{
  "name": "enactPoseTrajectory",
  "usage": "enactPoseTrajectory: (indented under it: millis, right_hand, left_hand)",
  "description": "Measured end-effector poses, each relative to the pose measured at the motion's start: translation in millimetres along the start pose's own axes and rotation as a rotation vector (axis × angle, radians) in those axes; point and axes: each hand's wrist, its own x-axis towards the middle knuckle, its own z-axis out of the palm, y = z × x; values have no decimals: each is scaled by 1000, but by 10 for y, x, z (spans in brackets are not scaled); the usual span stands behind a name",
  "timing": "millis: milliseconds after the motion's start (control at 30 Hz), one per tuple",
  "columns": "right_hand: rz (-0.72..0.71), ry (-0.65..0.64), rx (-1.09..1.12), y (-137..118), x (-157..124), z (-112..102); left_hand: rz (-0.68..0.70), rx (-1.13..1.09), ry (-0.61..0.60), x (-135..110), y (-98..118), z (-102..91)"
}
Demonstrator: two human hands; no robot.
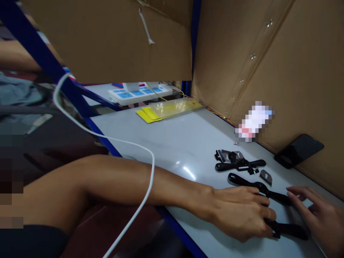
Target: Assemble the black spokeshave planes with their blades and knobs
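Observation:
My left hand (pixel 242 213) reaches across the table with its fingers curled over the middle of a black spokeshave (pixel 291 229), hiding most of its body. A second black spokeshave (pixel 279 196) lies just beyond those fingers. At its right handle end is my right hand (pixel 318 215), fingers apart and holding nothing; whether it touches the handle I cannot tell. A third spokeshave body (pixel 239 165) lies farther back. Near it are metal blade parts (pixel 231 156), a small black clamp piece (pixel 253 171) and a loose grey blade (pixel 266 177) with a slot.
A white cable (pixel 153 161) runs over my left forearm. Yellow cards in clear packaging (pixel 169 109) lie at the back, before a power strip (pixel 139 92). A dark phone (pixel 299 150) leans against the cardboard wall (pixel 303 82), near a small screw (pixel 235 144). Another person's arm (pixel 18 55) shows at left.

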Motion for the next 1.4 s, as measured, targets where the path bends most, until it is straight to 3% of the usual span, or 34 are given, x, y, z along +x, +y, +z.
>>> enactPoseTrajectory:
  millis: [67, 200, 433, 567, 667, 767, 900, 1133, 1400]
  right_hand:
    - [33, -45, -53, -92, 180, 76]
    - [51, -159, 48, -206, 433, 232]
    - [139, -159, 254, -152, 609, 311]
    - [206, -99, 405, -200, 475, 173]
    - [267, -83, 473, -327, 229, 29]
    - [337, -127, 598, -487, -38, -38]
    - [359, -233, 665, -632, -263, 7]
    - [323, -195, 604, -684, -370, 85]
    - [372, -210, 623, -705, -407, 169]
  left_hand:
    - [32, 24, -3, -1, -15, 9]
    - [97, 73, 24, 6, -29, 9]
    - [85, 140, 91, -13, -29, 28]
    - [11, 189, 72, -34, -71, 34]
    - [-35, 172, -34, -43, -88, 24]
    - [-72, 156, -56, -57, -81, 27]
    - [-87, 143, -50, -81, -99, 37]
    - [6, 97, -131, -109, -202, -26]
    - [95, 164, -14, -98, -149, -70]
